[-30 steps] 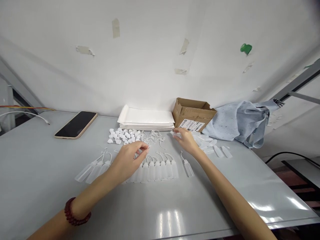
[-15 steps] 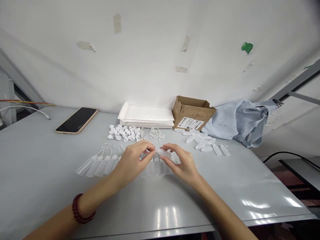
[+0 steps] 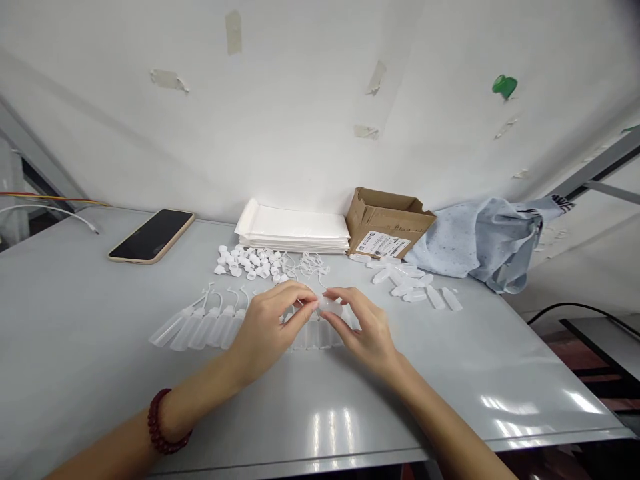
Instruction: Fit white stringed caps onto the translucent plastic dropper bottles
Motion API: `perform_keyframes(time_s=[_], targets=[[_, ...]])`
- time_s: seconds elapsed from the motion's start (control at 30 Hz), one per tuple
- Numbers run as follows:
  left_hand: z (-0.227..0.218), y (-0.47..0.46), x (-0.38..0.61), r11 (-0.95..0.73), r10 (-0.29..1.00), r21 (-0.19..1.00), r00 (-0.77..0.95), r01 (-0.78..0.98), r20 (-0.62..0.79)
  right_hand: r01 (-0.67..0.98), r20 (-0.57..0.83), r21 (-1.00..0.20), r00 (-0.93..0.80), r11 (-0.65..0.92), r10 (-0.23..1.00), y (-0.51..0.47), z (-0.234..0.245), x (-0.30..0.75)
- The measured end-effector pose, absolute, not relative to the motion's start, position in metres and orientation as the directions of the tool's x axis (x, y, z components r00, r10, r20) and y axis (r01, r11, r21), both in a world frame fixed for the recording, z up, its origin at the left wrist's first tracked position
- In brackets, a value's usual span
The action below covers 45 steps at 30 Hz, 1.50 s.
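- Two bare hands meet over the bench (image 3: 250, 427) in the head view, working on one small clear bottle (image 3: 331, 307) raised just above a row of others.
- Right hand (image 3: 370, 333): thumb and fingers grip that bottle by its body, neck end toward the left.
- Left hand (image 3: 270, 323): thumb and forefinger pinched together at the neck, seemingly on a thin spout, though the fingers hide most of it.
- Done, by the look of it: finished bottles (image 3: 205, 327), each topped with a curved spout, lie side by side in front; the hands cover part of the row, so no full count.
- Left: loose bottles (image 3: 434, 297) without spouts lie scattered at right, loose spouts (image 3: 307, 265) sit tangled behind the hands, and white caps (image 3: 250, 260) lie heaped beside them; no cap shows on a visible spout.
- Writing: the cardboard box (image 3: 385, 223) bears a white label (image 3: 383, 245) with print too small to read, and faint dark marks above it.
- No brand can be read on the phone (image 3: 153, 237) or the stacked white envelopes (image 3: 295, 230).
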<state>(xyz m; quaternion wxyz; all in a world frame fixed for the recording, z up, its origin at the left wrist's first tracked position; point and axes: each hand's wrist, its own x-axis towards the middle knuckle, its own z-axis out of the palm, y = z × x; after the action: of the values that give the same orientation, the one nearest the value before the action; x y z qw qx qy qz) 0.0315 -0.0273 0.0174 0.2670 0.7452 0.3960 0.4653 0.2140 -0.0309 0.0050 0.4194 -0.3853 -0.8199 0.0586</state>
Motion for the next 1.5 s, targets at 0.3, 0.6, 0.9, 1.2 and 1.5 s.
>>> perform_keyframes(time_s=[0.3,0.6,0.9,1.2,1.5], targets=[[0.013,-0.032,0.036,-0.348,0.936,0.91,0.137,0.223,0.325,0.569,0.69,-0.436,-0.286,0.697,0.665,-0.034,0.007,0.21],[0.014,-0.032,0.038,-0.344,0.934,0.912,0.177,0.221,0.31,0.556,0.675,-0.481,-0.26,0.679,0.691,-0.037,0.008,0.206],[0.018,-0.031,0.036,-0.353,0.931,0.876,0.216,0.327,0.295,0.487,0.666,-0.538,-0.256,0.689,0.701,-0.039,0.011,0.203],[0.021,-0.029,0.035,-0.39,0.914,0.849,0.265,0.358,0.308,0.46,0.658,-0.577,-0.227,0.675,0.718,-0.039,0.012,0.203],[0.023,-0.025,0.034,-0.348,0.923,0.87,0.29,0.349,0.252,0.335,0.332,-0.852,-0.247,0.402,0.91,-0.036,0.024,0.209]])
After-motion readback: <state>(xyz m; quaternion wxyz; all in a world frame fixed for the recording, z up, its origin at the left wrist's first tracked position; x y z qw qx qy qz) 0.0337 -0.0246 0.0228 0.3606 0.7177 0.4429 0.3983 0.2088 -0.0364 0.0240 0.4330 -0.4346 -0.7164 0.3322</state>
